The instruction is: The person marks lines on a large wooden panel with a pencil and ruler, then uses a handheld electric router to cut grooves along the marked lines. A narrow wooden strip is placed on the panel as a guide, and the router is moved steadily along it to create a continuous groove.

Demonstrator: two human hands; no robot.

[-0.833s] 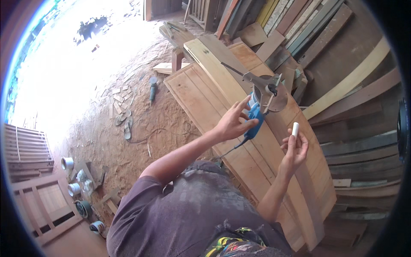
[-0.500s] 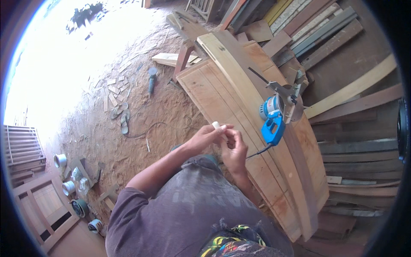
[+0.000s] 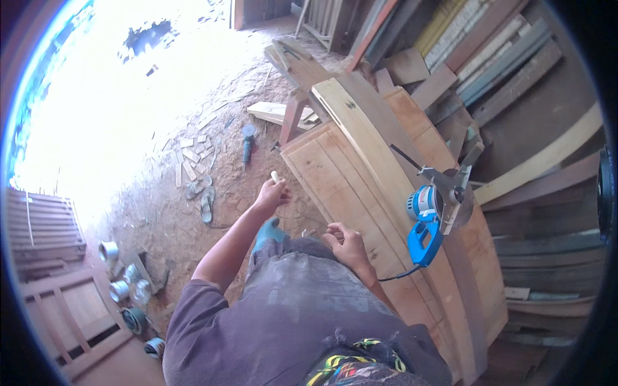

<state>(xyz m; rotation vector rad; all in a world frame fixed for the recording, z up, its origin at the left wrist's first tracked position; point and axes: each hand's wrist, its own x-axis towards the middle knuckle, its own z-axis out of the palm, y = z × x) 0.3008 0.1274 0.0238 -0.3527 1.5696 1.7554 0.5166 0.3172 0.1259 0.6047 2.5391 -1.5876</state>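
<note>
My left hand [image 3: 275, 195] is closed around a small white cylinder [image 3: 275, 177], whose rounded end sticks out above the fingers. It is stretched out over the sandy ground, left of the bench. My right hand [image 3: 346, 244] is curled close to my waist, beside the left edge of the wooden panel [image 3: 341, 174]. What its fingers hold, if anything, is hidden. A blue circular saw [image 3: 425, 235] rests on the boards to the right, its cord running back past my right wrist. Lengthwise over the panel lies a long pale plank [image 3: 367, 148].
A grinder [image 3: 247, 147], sandals [image 3: 206, 204] and wood offcuts [image 3: 190, 154] are on the ground at left. Several tins [image 3: 119, 291] stand near a panelled wooden door [image 3: 71, 309]. Stacked timber [image 3: 547, 257] lines the right side.
My hands, together before, are now apart. The left has moved out to the left with the white cylinder; the right has come back toward my waist. The whole view has shifted slightly.
</note>
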